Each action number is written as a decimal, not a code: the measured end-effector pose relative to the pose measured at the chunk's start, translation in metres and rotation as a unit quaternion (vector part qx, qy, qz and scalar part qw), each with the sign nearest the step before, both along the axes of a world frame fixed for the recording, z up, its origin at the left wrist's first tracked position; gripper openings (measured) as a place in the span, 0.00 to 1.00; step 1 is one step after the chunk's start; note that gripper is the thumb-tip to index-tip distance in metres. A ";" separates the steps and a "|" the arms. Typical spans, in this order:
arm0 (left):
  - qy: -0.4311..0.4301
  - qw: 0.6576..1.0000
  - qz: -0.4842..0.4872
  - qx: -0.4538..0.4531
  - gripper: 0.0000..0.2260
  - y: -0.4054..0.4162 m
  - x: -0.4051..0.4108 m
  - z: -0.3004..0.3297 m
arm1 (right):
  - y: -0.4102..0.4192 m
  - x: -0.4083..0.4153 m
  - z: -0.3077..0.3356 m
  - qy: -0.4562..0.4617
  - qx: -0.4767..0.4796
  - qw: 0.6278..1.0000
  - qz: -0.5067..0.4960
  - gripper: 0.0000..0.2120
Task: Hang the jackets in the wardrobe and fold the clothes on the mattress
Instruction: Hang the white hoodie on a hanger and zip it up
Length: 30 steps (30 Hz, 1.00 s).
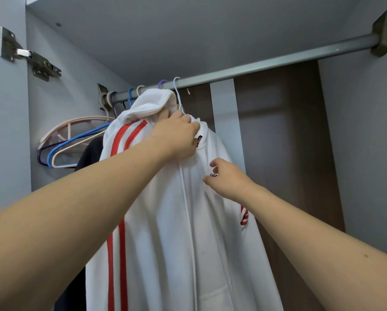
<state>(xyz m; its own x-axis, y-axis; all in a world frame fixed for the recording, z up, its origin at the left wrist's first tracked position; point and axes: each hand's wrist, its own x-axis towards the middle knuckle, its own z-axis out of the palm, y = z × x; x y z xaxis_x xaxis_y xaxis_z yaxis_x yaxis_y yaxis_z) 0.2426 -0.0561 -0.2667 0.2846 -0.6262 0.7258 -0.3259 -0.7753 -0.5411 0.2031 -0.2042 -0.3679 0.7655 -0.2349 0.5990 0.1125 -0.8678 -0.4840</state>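
A white hooded jacket (172, 221) with red stripes down its sleeves hangs from a white hanger (177, 90) hooked over the grey wardrobe rail (266, 63). My left hand (176, 133) grips the jacket's collar just below the hanger hook. My right hand (228, 178) pinches the front of the jacket at chest height, beside a small black logo. The hood flops over to the left of the hook.
Several bare hangers (75, 140) in pink, blue and purple hang bunched at the rail's left end. A dark garment (91, 151) hangs behind the white jacket. A door hinge (31, 55) sits on the left panel. The rail runs bare to its right bracket (383, 34).
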 end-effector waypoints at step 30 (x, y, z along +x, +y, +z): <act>0.374 0.920 -0.111 0.021 0.23 0.034 -0.141 0.210 | 0.017 -0.244 0.329 0.287 0.007 0.948 -0.139 0.34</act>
<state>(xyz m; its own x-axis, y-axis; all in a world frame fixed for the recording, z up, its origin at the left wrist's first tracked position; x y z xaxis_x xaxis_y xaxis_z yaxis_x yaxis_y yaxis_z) 0.1021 -0.0218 -0.0568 0.5558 -0.7531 0.3520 -0.7681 -0.6272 -0.1289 -0.0407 -0.1874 -0.0384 0.8717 -0.4803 0.0973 -0.4050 -0.8179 -0.4086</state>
